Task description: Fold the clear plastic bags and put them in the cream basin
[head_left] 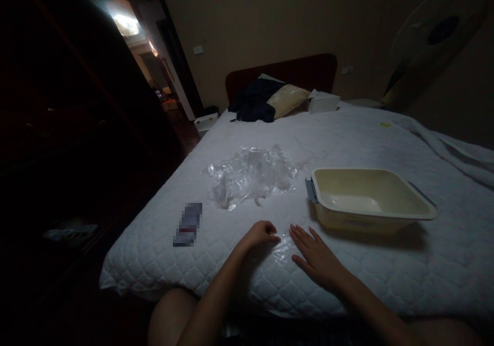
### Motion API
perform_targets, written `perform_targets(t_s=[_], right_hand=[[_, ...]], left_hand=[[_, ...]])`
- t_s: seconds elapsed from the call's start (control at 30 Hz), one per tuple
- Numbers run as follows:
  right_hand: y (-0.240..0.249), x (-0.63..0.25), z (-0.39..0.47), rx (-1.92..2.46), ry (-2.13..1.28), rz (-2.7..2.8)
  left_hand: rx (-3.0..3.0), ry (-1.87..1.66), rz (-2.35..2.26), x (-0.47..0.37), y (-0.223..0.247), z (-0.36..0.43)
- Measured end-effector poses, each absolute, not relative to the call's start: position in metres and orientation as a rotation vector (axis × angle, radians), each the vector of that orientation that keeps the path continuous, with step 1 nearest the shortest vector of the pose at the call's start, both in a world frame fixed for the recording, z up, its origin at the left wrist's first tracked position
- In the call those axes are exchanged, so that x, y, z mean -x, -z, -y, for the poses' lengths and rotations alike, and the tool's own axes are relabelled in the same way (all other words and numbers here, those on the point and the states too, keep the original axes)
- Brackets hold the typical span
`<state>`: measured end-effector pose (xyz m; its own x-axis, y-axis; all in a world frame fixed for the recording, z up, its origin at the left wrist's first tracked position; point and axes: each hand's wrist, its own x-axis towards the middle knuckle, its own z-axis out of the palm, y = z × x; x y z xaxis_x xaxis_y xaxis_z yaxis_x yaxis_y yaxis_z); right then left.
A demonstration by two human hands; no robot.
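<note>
Curled left hand (264, 232), spread right hand (313, 256) flank small, clear, crinkled plastic film (281, 253).
Apparently smoothing (left grip unclear); next calls for light touch.

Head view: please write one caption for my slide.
Left hand and right hand flanking clear plastic on a bed, tub nearby.

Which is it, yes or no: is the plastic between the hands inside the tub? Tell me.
No, that plastic is on the bed, left of the tub in the picture.
</note>
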<state>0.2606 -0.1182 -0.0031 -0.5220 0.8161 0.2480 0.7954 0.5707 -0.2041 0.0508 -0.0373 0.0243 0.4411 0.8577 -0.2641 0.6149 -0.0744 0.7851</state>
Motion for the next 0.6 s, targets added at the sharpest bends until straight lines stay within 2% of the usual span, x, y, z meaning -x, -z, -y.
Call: perform_targets(t_s=[0.33, 0.6], right_hand=[[-0.004, -0.262, 0.112, 1.338, -0.317, 2.290], [-0.018, -0.242, 0.117, 1.470, -0.245, 1.927]], left_hand=[[-1.610, -0.296, -1.338, -0.056, -0.027, 0.045], [-1.563, -0.335, -1.331, -0.055, -0.022, 0.046]])
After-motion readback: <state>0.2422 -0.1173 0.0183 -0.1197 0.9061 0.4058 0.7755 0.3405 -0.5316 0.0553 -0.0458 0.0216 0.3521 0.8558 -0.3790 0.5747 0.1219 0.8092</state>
